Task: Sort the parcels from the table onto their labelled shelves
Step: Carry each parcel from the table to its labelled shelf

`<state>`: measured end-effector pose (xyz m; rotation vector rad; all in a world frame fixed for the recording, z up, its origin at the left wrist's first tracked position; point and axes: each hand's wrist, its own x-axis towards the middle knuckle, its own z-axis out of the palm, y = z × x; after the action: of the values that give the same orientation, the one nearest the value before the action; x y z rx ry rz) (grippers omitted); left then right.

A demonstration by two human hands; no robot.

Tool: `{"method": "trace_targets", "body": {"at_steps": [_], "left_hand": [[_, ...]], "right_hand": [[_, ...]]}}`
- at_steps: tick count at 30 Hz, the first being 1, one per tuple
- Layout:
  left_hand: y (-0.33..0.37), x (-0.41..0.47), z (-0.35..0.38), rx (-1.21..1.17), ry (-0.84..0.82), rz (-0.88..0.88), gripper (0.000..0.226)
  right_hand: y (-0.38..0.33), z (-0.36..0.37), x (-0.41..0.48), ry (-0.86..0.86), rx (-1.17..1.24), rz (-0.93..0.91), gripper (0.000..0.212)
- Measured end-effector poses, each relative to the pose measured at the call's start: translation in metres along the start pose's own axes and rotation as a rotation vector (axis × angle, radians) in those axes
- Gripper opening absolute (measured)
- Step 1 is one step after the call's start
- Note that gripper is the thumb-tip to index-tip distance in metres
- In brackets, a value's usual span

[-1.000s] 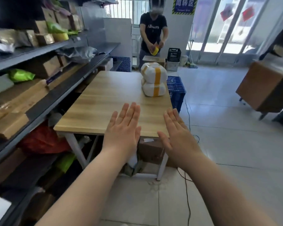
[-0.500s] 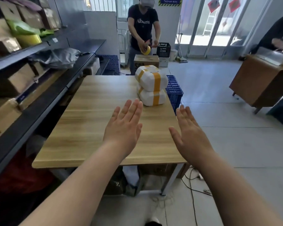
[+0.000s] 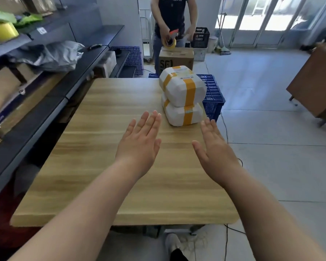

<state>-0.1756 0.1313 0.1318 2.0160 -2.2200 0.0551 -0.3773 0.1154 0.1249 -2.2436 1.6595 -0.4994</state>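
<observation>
Two white parcels banded with yellow tape are stacked at the far right part of the table [image 3: 102, 147], the upper parcel [image 3: 183, 87] sitting squarely on the lower parcel [image 3: 183, 114], whose right side lies close to the table's right edge. The left hand [image 3: 139, 146] hovers over the middle of the top, flat, fingers straight and together, gripping nothing; its fingertips are near the lower parcel's near left side but apart from it. The right hand [image 3: 215, 149] hovers by the right edge, likewise flat and holding nothing, fingertips near the parcel's near right corner. A wide stretch of wood runs from the stack to the left edge, which lies alongside the dark shelves [image 3: 45, 102]. Just off the far right corner a blue crate [image 3: 214, 95] stands on the floor. Beyond the far edge a person [image 3: 172, 16] tapes a cardboard box [image 3: 176, 57]. Tiled floor [image 3: 271, 166] spreads to the right of the table.
</observation>
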Motion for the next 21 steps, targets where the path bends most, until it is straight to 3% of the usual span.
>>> {"method": "trace_targets", "body": {"at_steps": [16,21], "left_hand": [[-0.004,0.268,0.069,-0.125,-0.166,-0.028,0.060],[-0.015,0.329,0.104,-0.461,-0.207,-0.195,0.062]], "right_hand": [[0.112,-0.008,0.285,-0.069,-0.019,0.102,0.062],[0.145,0.017,0.354,-0.086,0.050,0.185,0.061]]}}
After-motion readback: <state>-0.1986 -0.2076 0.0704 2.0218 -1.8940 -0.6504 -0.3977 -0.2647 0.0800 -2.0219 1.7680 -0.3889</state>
